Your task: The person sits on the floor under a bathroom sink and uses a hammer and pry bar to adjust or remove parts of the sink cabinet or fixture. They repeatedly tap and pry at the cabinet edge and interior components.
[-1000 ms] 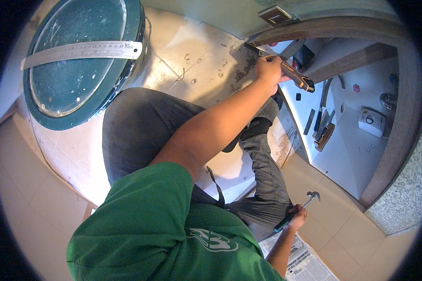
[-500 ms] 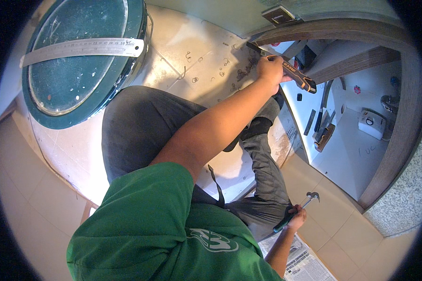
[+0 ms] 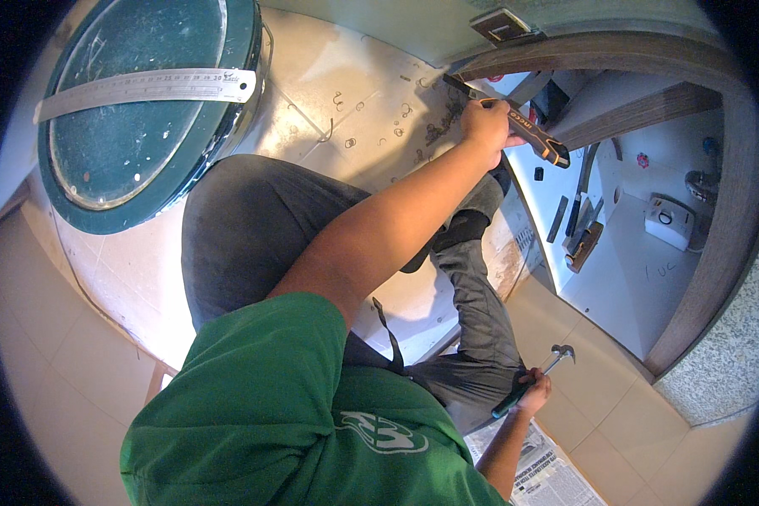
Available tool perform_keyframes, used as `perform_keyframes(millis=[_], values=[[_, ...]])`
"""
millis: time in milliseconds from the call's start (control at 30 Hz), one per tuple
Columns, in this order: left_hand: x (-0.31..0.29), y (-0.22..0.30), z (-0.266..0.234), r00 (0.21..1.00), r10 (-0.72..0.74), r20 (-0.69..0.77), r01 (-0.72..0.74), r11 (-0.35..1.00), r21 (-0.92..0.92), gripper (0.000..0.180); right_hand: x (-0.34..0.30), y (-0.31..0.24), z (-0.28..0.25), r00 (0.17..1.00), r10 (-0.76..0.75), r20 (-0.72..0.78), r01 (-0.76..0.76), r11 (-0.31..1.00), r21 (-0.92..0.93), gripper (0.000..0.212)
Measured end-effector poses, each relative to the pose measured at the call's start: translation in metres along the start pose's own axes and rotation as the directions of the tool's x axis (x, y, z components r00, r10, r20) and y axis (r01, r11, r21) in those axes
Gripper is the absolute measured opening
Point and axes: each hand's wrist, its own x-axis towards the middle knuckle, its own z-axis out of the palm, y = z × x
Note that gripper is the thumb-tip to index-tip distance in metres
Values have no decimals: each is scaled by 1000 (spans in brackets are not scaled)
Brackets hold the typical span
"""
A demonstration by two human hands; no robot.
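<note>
1. Plainly, the left hand (image 3: 484,126) has its fingers wrapped around a long black-and-orange tool (image 3: 538,140), gripping it near the middle. The handle end points down and right, toward the cabinet opening, and the dark end points up and left.
2. The right hand (image 3: 538,391) is closed around a claw hammer (image 3: 555,363), well apart from the other tool and beside the knee; the metal head points up and right, the dark green grip down and left.
3. The tool's dark tip is near the corner of the brown cabinet frame (image 3: 713,278); whether it touches anything is hard to tell at this angle.
4. Left of that tip, small curled scraps (image 3: 351,143) lie scattered over the pale floor tiles (image 3: 299,63).
5. Inside the cabinet are a wooden-handled tool (image 3: 584,247) and, farther right, a white box (image 3: 670,221) with a round dial.
6. Below the right wrist lies newspaper (image 3: 552,476).
7. Farthest left, a metal ruler (image 3: 148,88) crosses the green bucket lid (image 3: 126,164).
</note>
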Motion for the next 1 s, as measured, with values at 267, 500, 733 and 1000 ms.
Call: perform_keyframes(millis=[267,500,733,1000], values=[[-2,0,1,1000,-7,28,7,1000,14,19,4,9,-7,999,-22,35,20,999,36,19],[0,-4,-1,998,-2,62,1,1000,15,18,4,5,-6,999,-35,41,35,999,-15,18],[3,-7,-2,998,1,58,-1,1000,-13,17,-2,-6,1,999,-22,38,23,999,-40,19],[-1,-3,-1,997,-19,75,22,999,-38,17,9,10,-9,1000,6,25,-6,1000,-4,24]])
